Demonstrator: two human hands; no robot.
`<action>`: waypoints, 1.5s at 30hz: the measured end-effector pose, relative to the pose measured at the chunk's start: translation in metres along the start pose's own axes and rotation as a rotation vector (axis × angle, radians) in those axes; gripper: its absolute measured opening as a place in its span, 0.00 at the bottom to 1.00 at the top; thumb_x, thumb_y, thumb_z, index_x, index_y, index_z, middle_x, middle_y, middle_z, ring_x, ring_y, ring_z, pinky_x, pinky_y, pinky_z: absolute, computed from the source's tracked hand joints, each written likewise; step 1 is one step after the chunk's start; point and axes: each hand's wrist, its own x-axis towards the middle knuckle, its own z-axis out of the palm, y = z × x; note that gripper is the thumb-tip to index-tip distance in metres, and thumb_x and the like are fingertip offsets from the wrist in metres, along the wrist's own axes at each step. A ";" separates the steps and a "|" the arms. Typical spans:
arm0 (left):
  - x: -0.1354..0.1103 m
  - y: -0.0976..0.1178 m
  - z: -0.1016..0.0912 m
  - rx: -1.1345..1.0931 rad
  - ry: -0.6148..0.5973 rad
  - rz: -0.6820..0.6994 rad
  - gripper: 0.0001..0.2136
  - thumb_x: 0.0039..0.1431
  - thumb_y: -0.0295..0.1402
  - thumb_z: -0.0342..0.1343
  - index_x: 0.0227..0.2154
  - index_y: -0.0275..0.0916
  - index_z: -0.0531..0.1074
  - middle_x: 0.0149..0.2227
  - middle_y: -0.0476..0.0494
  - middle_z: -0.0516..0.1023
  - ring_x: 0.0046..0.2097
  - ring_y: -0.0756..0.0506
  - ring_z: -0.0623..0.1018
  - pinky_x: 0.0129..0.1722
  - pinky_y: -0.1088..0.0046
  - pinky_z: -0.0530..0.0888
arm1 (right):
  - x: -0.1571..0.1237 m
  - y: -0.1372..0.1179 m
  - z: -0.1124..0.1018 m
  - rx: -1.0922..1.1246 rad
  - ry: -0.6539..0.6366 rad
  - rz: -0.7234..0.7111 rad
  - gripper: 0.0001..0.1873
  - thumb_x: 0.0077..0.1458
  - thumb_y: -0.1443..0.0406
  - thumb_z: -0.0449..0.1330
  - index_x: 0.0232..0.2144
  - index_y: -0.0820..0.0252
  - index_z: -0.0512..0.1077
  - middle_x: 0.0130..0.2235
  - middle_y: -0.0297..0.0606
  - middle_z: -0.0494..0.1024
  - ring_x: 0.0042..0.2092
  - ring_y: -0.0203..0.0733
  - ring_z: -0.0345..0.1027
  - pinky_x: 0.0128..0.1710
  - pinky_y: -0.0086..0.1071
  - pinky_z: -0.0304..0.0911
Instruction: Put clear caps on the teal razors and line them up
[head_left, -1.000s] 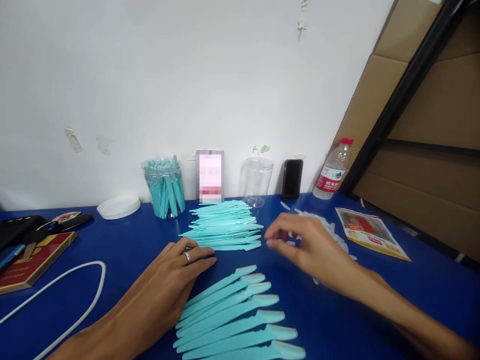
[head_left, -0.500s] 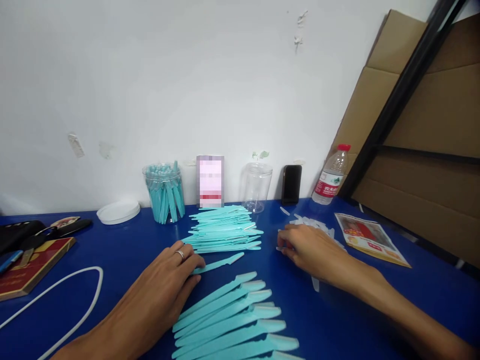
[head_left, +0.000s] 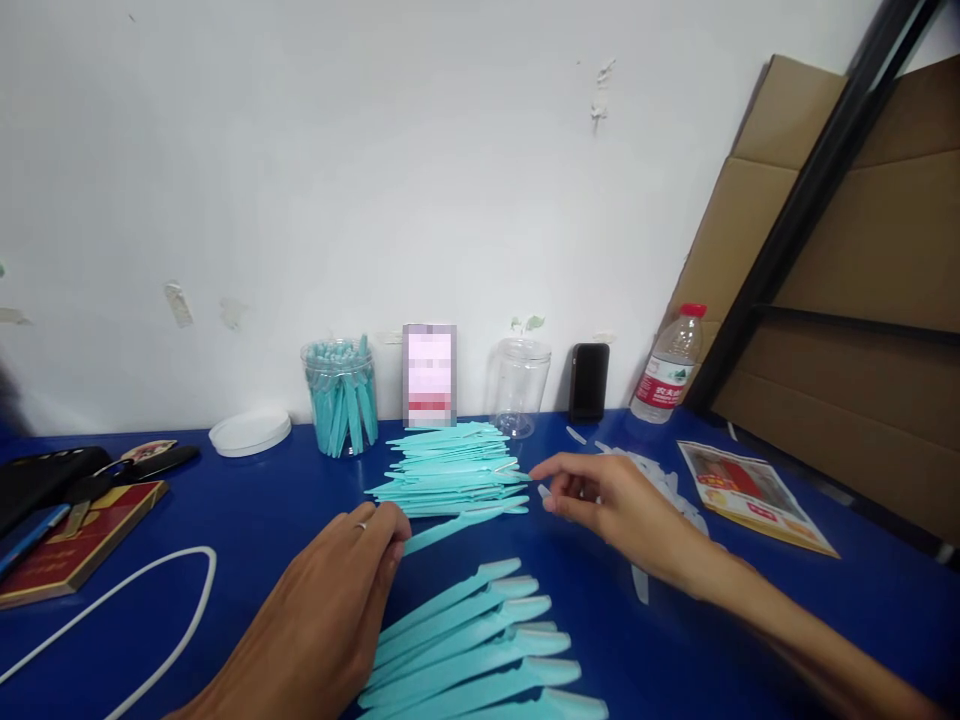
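My left hand (head_left: 330,600) lies on the blue table (head_left: 247,520), fingers pinched on the handle end of a single teal plastic razor (head_left: 457,522). The razor points right, just in front of a stack of teal razors (head_left: 450,468). My right hand (head_left: 607,505) hovers right of that stack, with the forefinger out and the other fingers curled round a small clear cap (head_left: 544,492). A row of several capped teal razors (head_left: 472,640) lies fanned out near me. Behind my right hand is a pile of clear caps (head_left: 667,482).
Along the wall stand a clear jar of teal razors (head_left: 341,397), a white lid (head_left: 250,432), a blurred card (head_left: 429,375), an empty clear jar (head_left: 519,385), a black phone (head_left: 588,382) and a water bottle (head_left: 667,365). A white cable (head_left: 150,600) and a red book (head_left: 67,535) lie left, a printed packet (head_left: 750,482) right.
My left hand drew one razor out of the stack toward me. My right hand went to the pile of caps, closed on one and came back left toward the razor.
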 end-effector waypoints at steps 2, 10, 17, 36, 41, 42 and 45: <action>-0.003 0.004 0.000 -0.016 0.035 0.028 0.10 0.69 0.36 0.39 0.34 0.44 0.62 0.33 0.48 0.72 0.33 0.46 0.74 0.33 0.70 0.72 | -0.001 -0.007 0.002 0.331 -0.062 0.032 0.08 0.54 0.61 0.62 0.34 0.59 0.74 0.28 0.35 0.75 0.31 0.38 0.67 0.30 0.30 0.60; -0.004 0.003 0.004 -0.045 0.115 0.027 0.07 0.66 0.37 0.45 0.38 0.45 0.67 0.36 0.48 0.77 0.37 0.46 0.79 0.38 0.73 0.77 | -0.005 -0.010 0.011 0.833 -0.072 0.152 0.07 0.52 0.64 0.64 0.30 0.62 0.72 0.24 0.33 0.74 0.25 0.32 0.64 0.25 0.26 0.61; -0.005 0.007 0.002 -0.057 0.087 -0.019 0.11 0.66 0.39 0.45 0.41 0.44 0.71 0.37 0.46 0.79 0.37 0.45 0.79 0.36 0.74 0.78 | -0.006 -0.011 0.017 0.866 -0.107 0.113 0.07 0.52 0.64 0.64 0.30 0.62 0.70 0.26 0.37 0.77 0.24 0.35 0.68 0.22 0.27 0.65; -0.007 0.004 0.005 -0.091 0.126 -0.024 0.10 0.63 0.33 0.47 0.40 0.46 0.73 0.37 0.48 0.81 0.37 0.45 0.81 0.35 0.76 0.77 | -0.010 -0.011 0.020 0.967 -0.151 0.084 0.08 0.53 0.64 0.64 0.30 0.62 0.69 0.26 0.38 0.78 0.25 0.35 0.69 0.22 0.27 0.66; -0.006 0.006 0.004 -0.108 0.130 0.001 0.08 0.63 0.34 0.47 0.39 0.46 0.72 0.36 0.48 0.80 0.37 0.45 0.80 0.36 0.77 0.77 | -0.008 -0.012 0.018 0.952 -0.124 0.074 0.07 0.53 0.65 0.64 0.29 0.62 0.69 0.25 0.37 0.77 0.24 0.35 0.69 0.22 0.26 0.65; -0.006 0.007 0.004 -0.108 0.128 0.004 0.08 0.63 0.35 0.48 0.40 0.46 0.71 0.36 0.48 0.80 0.36 0.46 0.80 0.35 0.77 0.77 | -0.008 -0.012 0.018 0.950 -0.126 0.073 0.07 0.53 0.65 0.64 0.29 0.62 0.69 0.25 0.37 0.78 0.24 0.34 0.69 0.22 0.26 0.66; -0.005 0.010 0.002 -0.106 0.123 0.011 0.08 0.64 0.37 0.47 0.39 0.45 0.71 0.34 0.49 0.78 0.34 0.47 0.79 0.34 0.78 0.77 | -0.009 -0.013 0.020 0.968 -0.173 0.083 0.07 0.53 0.66 0.64 0.30 0.63 0.69 0.27 0.39 0.79 0.25 0.35 0.70 0.22 0.26 0.67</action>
